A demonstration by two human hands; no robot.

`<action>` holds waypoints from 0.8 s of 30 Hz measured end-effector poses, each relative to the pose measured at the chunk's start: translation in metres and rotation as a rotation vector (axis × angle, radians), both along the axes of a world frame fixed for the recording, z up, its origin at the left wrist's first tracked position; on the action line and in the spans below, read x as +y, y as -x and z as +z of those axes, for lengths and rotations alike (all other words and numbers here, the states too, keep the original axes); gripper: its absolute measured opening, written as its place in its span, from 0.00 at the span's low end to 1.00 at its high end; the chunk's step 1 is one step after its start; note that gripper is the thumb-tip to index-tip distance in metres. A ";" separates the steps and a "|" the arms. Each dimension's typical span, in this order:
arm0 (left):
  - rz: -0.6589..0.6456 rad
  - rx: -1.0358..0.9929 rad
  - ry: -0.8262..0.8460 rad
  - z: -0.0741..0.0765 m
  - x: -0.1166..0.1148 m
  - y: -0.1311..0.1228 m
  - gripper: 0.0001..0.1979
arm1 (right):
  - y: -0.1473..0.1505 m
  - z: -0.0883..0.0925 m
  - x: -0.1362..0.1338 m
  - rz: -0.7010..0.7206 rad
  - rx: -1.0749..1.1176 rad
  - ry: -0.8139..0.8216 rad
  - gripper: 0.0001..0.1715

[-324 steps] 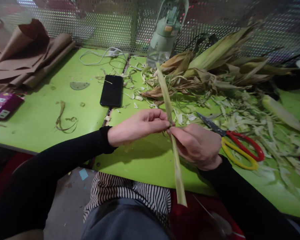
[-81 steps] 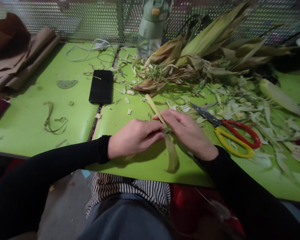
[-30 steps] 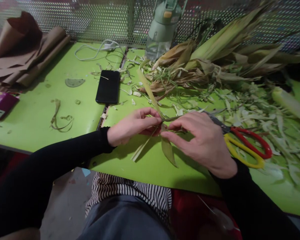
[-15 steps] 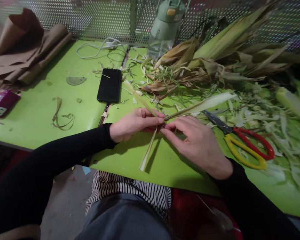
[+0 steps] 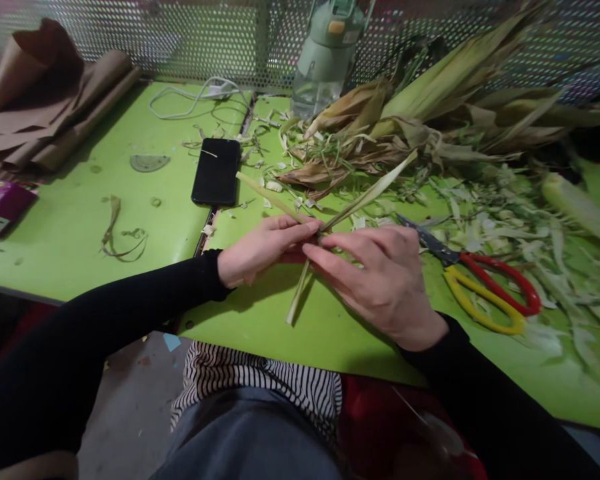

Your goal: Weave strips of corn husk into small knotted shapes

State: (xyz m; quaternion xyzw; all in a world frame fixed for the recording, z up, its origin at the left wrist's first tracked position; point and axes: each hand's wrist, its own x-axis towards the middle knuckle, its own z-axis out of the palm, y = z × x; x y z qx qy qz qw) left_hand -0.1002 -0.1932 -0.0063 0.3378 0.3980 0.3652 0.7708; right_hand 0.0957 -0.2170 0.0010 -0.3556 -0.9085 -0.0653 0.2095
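Both hands meet over the green table, pinching corn husk strips where they cross. My left hand (image 5: 275, 247) is closed on them from the left, thumb on top. From the other side my right hand (image 5: 380, 273) grips the crossing with thumb and index finger. One husk strip (image 5: 370, 195) sticks out to the upper right, a yellowish strip (image 5: 266, 194) to the upper left, and a short end (image 5: 298, 297) hangs toward me. The crossing itself is mostly hidden by fingertips. Right of my right hand lie scissors (image 5: 473, 267) with red and yellow handles.
Behind my hands are a black phone (image 5: 215, 171), a green water bottle (image 5: 325, 63) and a heap of corn husks (image 5: 430, 100). Husk scraps (image 5: 510, 213) cover the right side. Leftward lie a protractor (image 5: 150, 163), brown paper (image 5: 65, 100) and a purple box (image 5: 5, 208).
The upper-right strip has swung upward and looks narrower. My right hand has shifted slightly left, fingertips closer to my left hand. The short lower end has turned a little.
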 end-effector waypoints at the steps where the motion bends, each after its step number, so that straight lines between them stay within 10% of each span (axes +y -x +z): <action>1: 0.015 -0.015 0.022 0.000 -0.001 0.000 0.06 | 0.000 0.000 -0.001 0.019 0.012 0.033 0.14; 10: 0.049 -0.053 0.069 0.002 -0.002 -0.002 0.04 | 0.005 0.003 -0.001 -0.003 0.095 0.218 0.13; 17: -0.011 -0.048 -0.099 -0.005 -0.003 0.000 0.07 | 0.003 -0.008 0.002 0.056 0.293 -0.083 0.10; 24: -0.084 -0.004 -0.216 0.001 -0.006 0.000 0.08 | 0.011 -0.012 -0.002 -0.233 0.689 0.413 0.05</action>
